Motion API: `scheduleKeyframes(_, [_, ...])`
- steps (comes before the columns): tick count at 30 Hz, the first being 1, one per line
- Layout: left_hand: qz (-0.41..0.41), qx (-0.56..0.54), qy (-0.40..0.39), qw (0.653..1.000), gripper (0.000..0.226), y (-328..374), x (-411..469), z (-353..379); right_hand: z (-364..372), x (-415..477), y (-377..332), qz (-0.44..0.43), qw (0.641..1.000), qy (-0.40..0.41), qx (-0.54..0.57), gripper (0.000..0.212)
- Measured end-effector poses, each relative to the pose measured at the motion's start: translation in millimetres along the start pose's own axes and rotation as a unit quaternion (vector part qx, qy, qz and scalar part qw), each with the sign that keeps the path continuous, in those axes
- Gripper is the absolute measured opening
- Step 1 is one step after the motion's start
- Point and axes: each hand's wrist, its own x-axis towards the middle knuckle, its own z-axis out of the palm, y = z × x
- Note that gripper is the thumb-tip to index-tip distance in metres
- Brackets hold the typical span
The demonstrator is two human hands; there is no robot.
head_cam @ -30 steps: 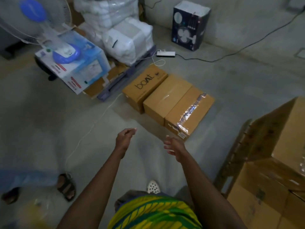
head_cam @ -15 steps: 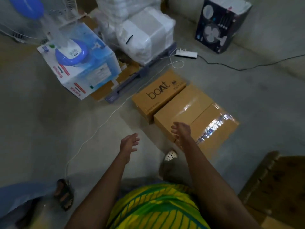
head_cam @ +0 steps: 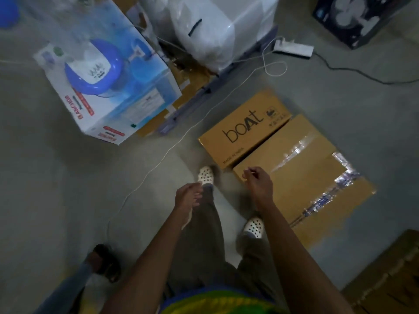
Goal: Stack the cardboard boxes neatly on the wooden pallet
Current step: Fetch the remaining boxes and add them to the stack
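Cardboard boxes (head_cam: 292, 168), three of them, lie side by side and touching on the concrete floor (head_cam: 68, 177). Right hand (head_cam: 257, 181) hovers over the near end of the middle one, left hand (head_cam: 188, 197) just beside it; both hands' fingers are loosely curled, holding nothing.

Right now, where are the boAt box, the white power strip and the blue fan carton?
boAt box (head_cam: 244, 130): head view, on its printed top face.
white power strip (head_cam: 292, 49): head view, on the middle of its casing.
blue fan carton (head_cam: 147, 96): head view, on its top face.
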Motion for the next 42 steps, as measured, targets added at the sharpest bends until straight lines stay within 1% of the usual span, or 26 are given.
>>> scheduleKeyframes(3, [-0.036,0.02,-0.01,0.999,0.021,24.9,75.1,3.7,58.8,56.2,-22.5,-0.019,0.997,-0.007,-0.078,0.032])
scheduleKeyframes(5, [-0.064,0.035,-0.021,0.997,0.014,37.4,131.2,8.6,105.1,104.3,-28.5,-0.018,0.993,-0.021,-0.115,0.037])
scheduleKeyframes(7, [-0.061,0.052,-0.022,0.997,0.009,46.2,187.8,12.4,153.8,160.3,-27.4,-0.033,0.986,-0.041,-0.159,0.044])
scheduleKeyframes(9, [-0.051,0.068,-0.02,0.996,0.008,49.7,239.2,15.9,197.2,214.4,-17.8,-0.049,0.97,-0.061,-0.23,0.043])
scheduleKeyframes(10, [-0.042,0.068,-0.021,0.997,0.007,55.9,259.0,17.4,214.2,237.3,-16.6,-0.069,0.956,-0.081,-0.274,0.043])
scheduleKeyframes(11, [-0.042,0.066,-0.022,0.997,0.007,58.3,261.0,15.8,221.9,246.8,-17.4,-0.085,0.938,-0.09,-0.323,0.044])
scheduleKeyframes(12, [-0.04,0.076,-0.019,0.996,0.008,52.2,307.0,23.6,251.8,287.5,-4.7,-0.107,0.919,-0.091,-0.368,0.048])
scheduleKeyframes(13, [-0.034,0.078,-0.015,0.996,0.009,50.0,341.1,28.5,276.5,320.3,1.4,-0.127,0.896,-0.103,-0.412,0.054])
scheduleKeyframes(14, [-0.043,0.073,-0.011,0.996,0.009,54.8,338.8,29.4,282.9,326.2,-3.3,-0.149,0.863,-0.128,-0.465,0.061])
scheduleKeyframes(16, [-0.041,0.077,-0.008,0.996,0.01,39.5,403.7,48.0,325.8,381.4,24.9,-0.176,0.822,-0.157,-0.519,0.079])
scheduleKeyframes(17, [-0.052,0.053,-0.001,0.997,0.011,43.0,406.9,48.2,331.5,386.9,22.9,-0.198,0.785,-0.177,-0.56,0.088])
scheduleKeyframes(18, [-0.073,0.057,0.001,0.996,0.013,31.2,428.9,57.9,341.0,403.3,42.8,-0.194,0.771,-0.18,-0.58,0.093])
scheduleKeyframes(19, [-0.079,0.061,-0.002,0.995,0.015,21.5,444.0,65.0,347.3,410.8,57.3,-0.188,0.764,-0.167,-0.594,0.092])
scheduleKeyframes(20, [-0.086,0.053,0.0,0.995,0.016,20.3,446.2,64.5,347.4,408.9,58.5,-0.214,0.749,-0.152,-0.608,0.089])
scheduleKeyframes(22, [-0.101,0.06,-0.004,0.993,0.018,1.7,457.5,74.7,346.5,415.3,76.4,-0.233,0.745,-0.128,-0.612,0.081])
scheduleKeyframes(23, [-0.104,0.054,-0.005,0.993,0.019,-2.3,457.6,75.0,344.4,414.4,75.2,-0.252,0.736,-0.126,-0.615,0.077])
scheduleKeyframes(27, [-0.137,0.058,-0.033,0.988,0.023,-17.0,433.0,79.1,309.5,398.6,71.1,-0.267,0.732,-0.128,-0.614,0.068])
scheduleKeyframes(30, [-0.151,0.055,-0.043,0.986,0.028,-21.3,416.5,81.0,268.7,384.3,57.8,-0.3,0.742,-0.128,-0.585,0.061])
scheduleKeyframes(34, [-0.16,-0.021,-0.013,0.987,0.037,-19.3,413.8,93.6,201.3,379.5,25.3,-0.317,0.753,-0.126,-0.563,0.073])
scheduleKeyframes(36, [-0.15,-0.067,-0.012,0.986,0.042,-14.5,417.5,104.2,164.6,381.1,9.6,-0.323,0.771,-0.117,-0.536,0.074])
scheduleKeyframes(38, [-0.135,-0.098,-0.02,0.986,0.043,-2.4,420.5,119.6,128.9,379.9,-0.3,-0.326,0.802,-0.101,-0.491,0.071])
scheduleKeyframes(40, [-0.129,-0.12,-0.031,0.984,0.037,11.8,424.7,138.5,101.0,376.2,-3.4,-0.335,0.824,-0.047,-0.455,0.069])
scheduleKeyframes(41, [-0.128,-0.124,-0.04,0.983,0.037,17.3,426.1,149.3,89.4,372.5,-1.8,-0.336,0.834,-0.012,-0.438,0.067])
scheduleKeyframes(42, [-0.123,-0.12,-0.054,0.984,0.043,22.9,427.3,159.3,80.3,368.3,0.9,-0.329,0.845,0.023,-0.421,0.065])
